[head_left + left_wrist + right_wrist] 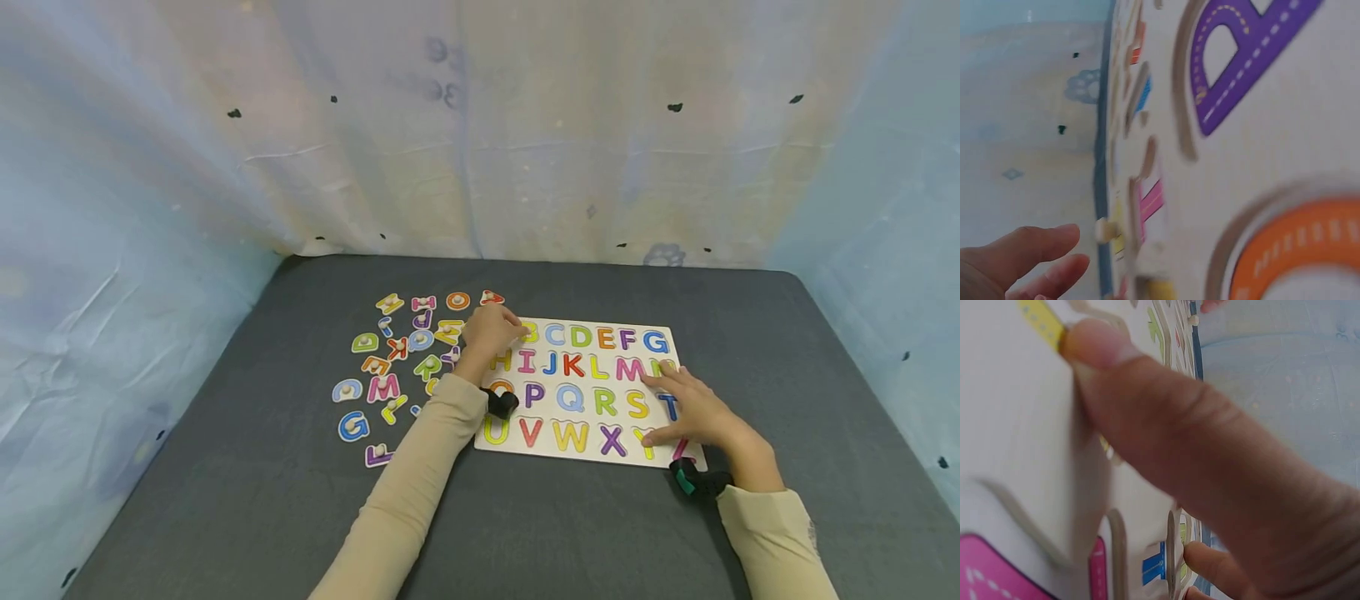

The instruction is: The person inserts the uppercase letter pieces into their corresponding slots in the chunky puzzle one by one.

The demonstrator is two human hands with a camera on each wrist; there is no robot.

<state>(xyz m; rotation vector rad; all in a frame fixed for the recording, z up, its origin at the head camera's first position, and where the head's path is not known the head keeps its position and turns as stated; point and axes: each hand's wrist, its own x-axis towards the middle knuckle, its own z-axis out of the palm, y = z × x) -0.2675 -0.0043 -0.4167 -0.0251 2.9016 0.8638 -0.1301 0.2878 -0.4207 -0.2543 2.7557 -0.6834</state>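
A white alphabet puzzle board (pixel 592 327) lies on the dark table, its recesses printed with coloured letters. At its upper left corner is my left hand (pixel 489 333), fingertips beside the yellow letter B (pixel 529 332). The left wrist view shows the thumb and fingers (pixel 1054 240) extended just short of a small wooden knob (pixel 1107 231), holding nothing. My right hand (pixel 693 410) rests spread on the board's right side, thumb near the Y and fingers at the N. Its thumb (pixel 1147 406) touches the board surface in the right wrist view.
Loose knobbed letter pieces lie left of the board, among them a blue G (pixel 353 426), a pink M (pixel 383 387) and a green D (pixel 365 342). A red A (pixel 491 297) lies just beyond the left hand. Sheeting (pixel 480 167) hangs behind the table (pixel 262 500).
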